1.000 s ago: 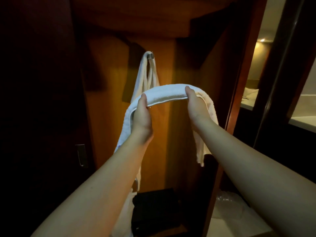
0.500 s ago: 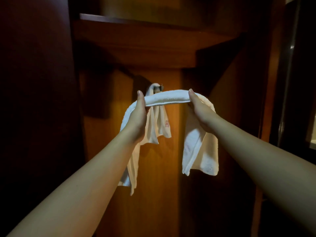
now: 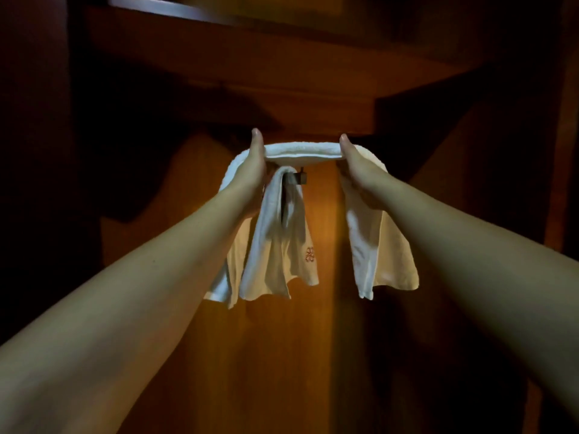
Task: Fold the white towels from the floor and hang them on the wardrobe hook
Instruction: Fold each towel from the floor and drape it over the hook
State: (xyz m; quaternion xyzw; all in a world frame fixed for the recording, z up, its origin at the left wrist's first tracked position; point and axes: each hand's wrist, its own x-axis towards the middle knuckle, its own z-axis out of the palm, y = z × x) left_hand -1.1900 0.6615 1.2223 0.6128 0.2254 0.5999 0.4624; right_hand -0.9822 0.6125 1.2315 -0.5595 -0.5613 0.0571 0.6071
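A folded white towel (image 3: 302, 151) stretches level between my two hands, its ends hanging down on either side. My left hand (image 3: 252, 170) grips its left part and my right hand (image 3: 355, 166) grips its right part, thumbs up over the top edge. Just below the stretched span sits the dark wardrobe hook (image 3: 300, 177) on the wooden back panel. Another white towel (image 3: 275, 245) with a small red emblem hangs from that hook, partly behind my left wrist.
A wooden shelf (image 3: 250, 67) runs across just above my hands. The lit wardrobe back panel (image 3: 326, 308) lies behind the towels. Dark wooden side walls close in at left and right.
My hands have carried the stretched towel up and closer, from in front of the hook to just above it. The view has tilted upward, and the hanging towel now shows below the span.
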